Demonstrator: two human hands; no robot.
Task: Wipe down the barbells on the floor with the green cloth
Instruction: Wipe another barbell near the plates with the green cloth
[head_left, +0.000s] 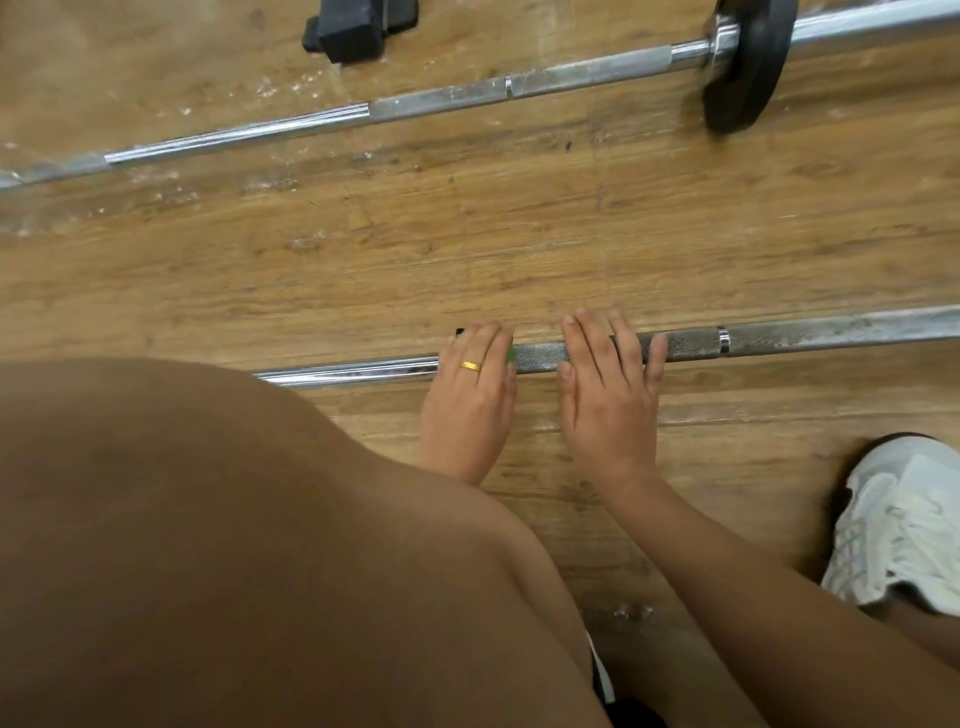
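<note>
The person is wearing a plain gold ring (470, 366) on a finger of the left hand (467, 410). At four o'clock a white laced sneaker (904, 530) is showing, and at six o'clock a black-and-white garment edge (604, 675) is peeking out.

Bare wooden floor (467, 234) runs free between the far barbell (467, 96) and the near barbell (779, 338), from left edge to right edge. On the near barbell the right hand (608, 395) and the left hand (470, 395), curled over the green cloth (510, 354), lie side by side. The bar is clear rightward of them, but leftward only a short stretch shows before a raised knee (208, 519) blocks it. A black plate (748, 62) on the far barbell, a black block (358, 26) beyond it and a white shoe (904, 525) at the near right corner narrow the rest.
</note>
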